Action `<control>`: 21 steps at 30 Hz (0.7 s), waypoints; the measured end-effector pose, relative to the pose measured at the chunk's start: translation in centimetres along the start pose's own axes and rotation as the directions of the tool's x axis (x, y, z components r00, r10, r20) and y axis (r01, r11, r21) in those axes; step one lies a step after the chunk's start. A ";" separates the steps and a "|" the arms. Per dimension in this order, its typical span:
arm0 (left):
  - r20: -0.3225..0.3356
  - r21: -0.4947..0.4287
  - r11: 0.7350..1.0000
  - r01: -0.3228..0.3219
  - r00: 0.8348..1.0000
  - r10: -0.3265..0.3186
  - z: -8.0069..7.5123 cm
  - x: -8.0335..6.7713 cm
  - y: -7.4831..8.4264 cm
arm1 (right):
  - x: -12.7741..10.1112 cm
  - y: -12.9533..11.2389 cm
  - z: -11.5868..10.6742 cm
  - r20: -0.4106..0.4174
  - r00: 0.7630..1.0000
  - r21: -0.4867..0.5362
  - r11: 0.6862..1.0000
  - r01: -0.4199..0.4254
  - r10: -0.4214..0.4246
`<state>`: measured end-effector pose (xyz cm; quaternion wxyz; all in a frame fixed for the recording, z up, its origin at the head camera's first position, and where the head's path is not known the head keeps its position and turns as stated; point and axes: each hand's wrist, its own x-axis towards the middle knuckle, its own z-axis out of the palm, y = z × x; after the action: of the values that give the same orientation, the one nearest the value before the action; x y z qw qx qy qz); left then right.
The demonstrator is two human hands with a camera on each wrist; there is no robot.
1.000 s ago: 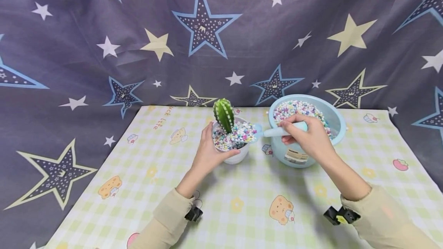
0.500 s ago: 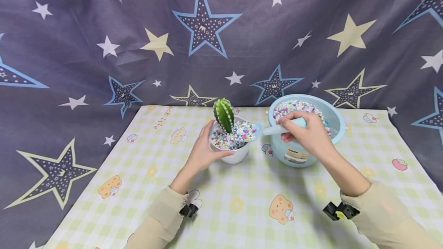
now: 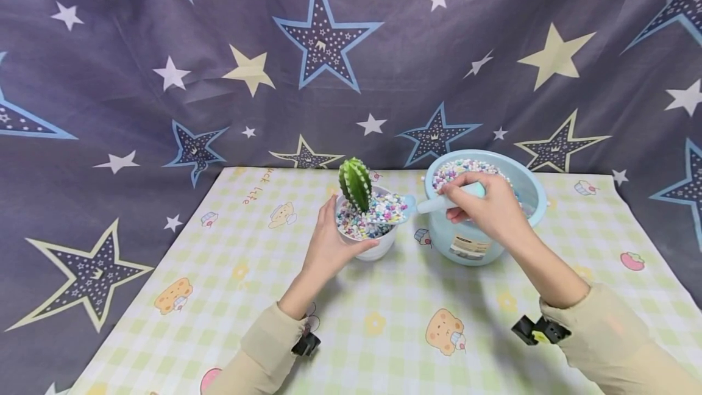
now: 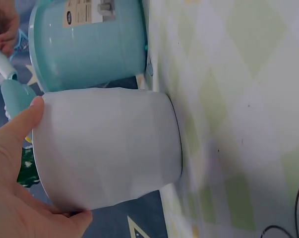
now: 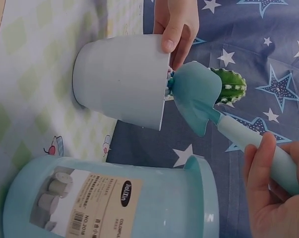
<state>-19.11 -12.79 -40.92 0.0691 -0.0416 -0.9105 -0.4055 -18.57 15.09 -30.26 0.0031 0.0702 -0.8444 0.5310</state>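
A green cactus (image 3: 355, 185) stands in a white flowerpot (image 3: 379, 250) filled with colourful small pebbles (image 3: 350, 224). My left hand (image 3: 331, 245) holds the pot at its left side, thumb in front near the rim. In the left wrist view the pot's wall (image 4: 109, 148) hides part of the cactus. With my right hand (image 3: 496, 212) I grip the handle of a light blue trowel (image 3: 439, 204). Its blade, loaded with pebbles, is over the right side of the pot. In the right wrist view the blade's underside (image 5: 196, 94) sits just above the rim, beside the cactus.
Right of the pot stands a light blue bucket (image 3: 457, 242) with a label, holding more pebbles (image 3: 460, 169). A checked cloth (image 3: 384, 346) covers the table. Behind it hangs a dark curtain (image 3: 219, 17) with stars.
My left hand and the pot shifted slightly left, then back right. The trowel stays over the pot with pebbles on its blade; my right hand has hardly moved.
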 end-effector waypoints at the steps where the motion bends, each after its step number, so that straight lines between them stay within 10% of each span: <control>1: 0.007 -0.002 1.000 -0.004 1.000 0.004 0.0 0.1 -0.1 | 0.0 -0.1 0.0 -0.002 1.000 -0.009 1.000 0.002 -0.002; 12: 0.117 -0.030 0.999 -0.040 0.992 0.043 -0.6 1.2 -1.0 | 0.3 -0.5 -0.1 -0.007 1.000 -0.061 0.998 0.025 -0.026; 21: 0.062 -0.023 0.999 -0.038 0.997 0.039 -0.2 1.0 -0.8 | 0.3 -0.9 -0.3 -0.007 0.999 -0.054 0.998 0.035 -0.035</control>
<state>-20.20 -13.47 -41.23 0.0477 -0.0725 -0.9068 -0.4125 -18.73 14.89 -29.28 0.0174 0.0827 -0.8571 0.5081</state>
